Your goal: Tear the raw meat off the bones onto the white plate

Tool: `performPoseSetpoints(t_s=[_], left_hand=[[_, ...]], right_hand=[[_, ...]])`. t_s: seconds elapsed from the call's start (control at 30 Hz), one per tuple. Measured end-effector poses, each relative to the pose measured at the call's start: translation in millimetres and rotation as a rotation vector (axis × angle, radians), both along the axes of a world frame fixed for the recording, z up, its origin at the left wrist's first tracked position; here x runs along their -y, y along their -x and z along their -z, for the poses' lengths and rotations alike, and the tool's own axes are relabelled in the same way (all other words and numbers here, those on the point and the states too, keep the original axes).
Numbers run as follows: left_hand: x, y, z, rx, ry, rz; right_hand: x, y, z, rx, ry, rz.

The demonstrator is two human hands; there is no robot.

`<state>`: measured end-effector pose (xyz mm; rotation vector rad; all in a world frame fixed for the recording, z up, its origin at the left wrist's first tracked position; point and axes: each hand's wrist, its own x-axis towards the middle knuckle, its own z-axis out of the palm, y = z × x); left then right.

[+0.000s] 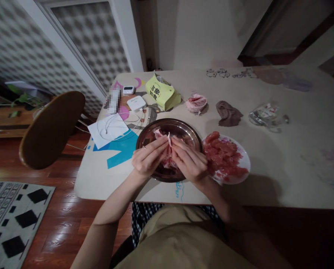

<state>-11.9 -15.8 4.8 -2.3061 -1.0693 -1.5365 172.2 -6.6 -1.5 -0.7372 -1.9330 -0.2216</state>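
Note:
Both hands meet above a round metal bowl on the table. My left hand pinches one side of a piece of raw meat with pale skin or membrane, and my right hand pinches the other side. A whitish strip stands up between the fingertips. The lower part of the piece hangs in the bowl, partly hidden by the hands. Right of the bowl, touching or nearly touching it, a white plate carries a heap of raw red meat pieces.
Behind the bowl lie a yellow-green bag, a pink-and-white bundle, a brown cloth and a clear glass mug. To the left are a white sheet, cables, a white box-shaped device and a chair.

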Motion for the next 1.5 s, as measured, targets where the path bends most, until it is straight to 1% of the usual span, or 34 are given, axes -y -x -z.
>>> performPoseSetpoints(t_s=[0.2, 0.37, 0.5, 0.63, 0.73, 0.83, 0.9, 1.07, 1.17, 1.37, 1.5], left_hand=[[-7, 0, 1.6, 0.116, -0.035, -0.068], [-10, 2, 2.7, 0.118, -0.048, -0.092], [-12, 2, 4.2, 0.143, -0.039, -0.106], [-15, 0, 3.9, 0.171, 0.066, -0.063], [-15, -3, -0.5, 0.151, 0.107, -0.042], [-12, -6, -5.6, 0.071, 0.131, 0.03], [-11, -7, -7.4, 0.057, 0.159, 0.078], [-13, -4, -4.8, 0.19, 0.293, 0.13], [-15, -3, -3.6, 0.242, 0.346, 0.145], [-14, -6, -9.9, 0.199, 0.321, 0.164], [-10, -9, -9.4, 0.156, 0.301, 0.162]], right_hand=[[0, -1, -0.1, -0.039, 0.011, 0.019], [0, -2, -1.8, -0.006, -0.018, 0.063], [0, -2, -2.4, -0.029, -0.002, 0.05], [0, 0, -4.0, -0.095, 0.036, 0.063], [0, 1, -4.6, -0.111, 0.045, 0.09], [0, 1, -3.3, -0.101, 0.041, 0.107], [0, 0, -1.2, -0.09, 0.046, 0.091], [0, -2, 4.8, -0.084, 0.083, 0.004], [0, -2, 6.3, -0.077, 0.11, -0.013], [-3, -1, 2.6, -0.068, 0.06, 0.077], [-3, 0, 1.3, -0.057, 0.034, 0.117]])
